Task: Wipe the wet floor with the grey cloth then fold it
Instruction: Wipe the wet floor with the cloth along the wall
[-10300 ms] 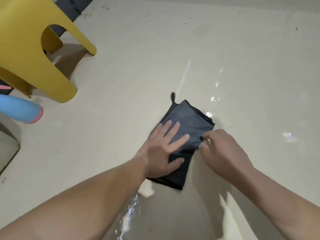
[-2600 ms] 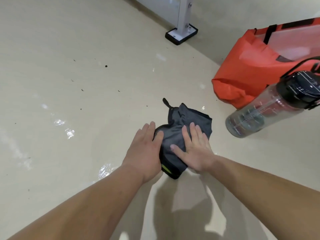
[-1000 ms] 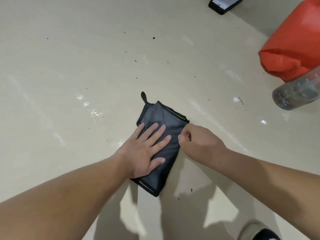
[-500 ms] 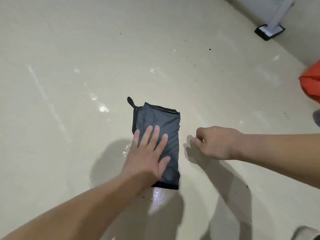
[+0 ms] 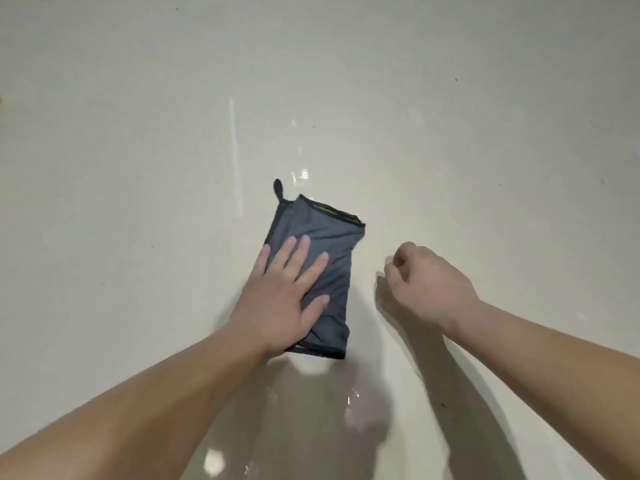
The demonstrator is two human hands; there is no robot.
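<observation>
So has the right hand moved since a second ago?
Yes. The right hand pinched the edge of the cloth then; now it is off it, further right, holding nothing.

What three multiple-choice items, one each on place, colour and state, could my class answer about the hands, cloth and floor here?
1. Where does the left hand rest? A on a bottle; B flat on the grey cloth; C in the air.
2. What colour is the trim at the cloth's far edge? A red; B white; C yellow-green.
3. How is the right hand? A curled, empty, beside the cloth; B pinching the cloth; C flat on the cloth.
Key: 1 B, its straight fingers lie across the cloth. 2 C, a yellow-green strip shows there. 3 A, floor shows between it and the cloth.
</observation>
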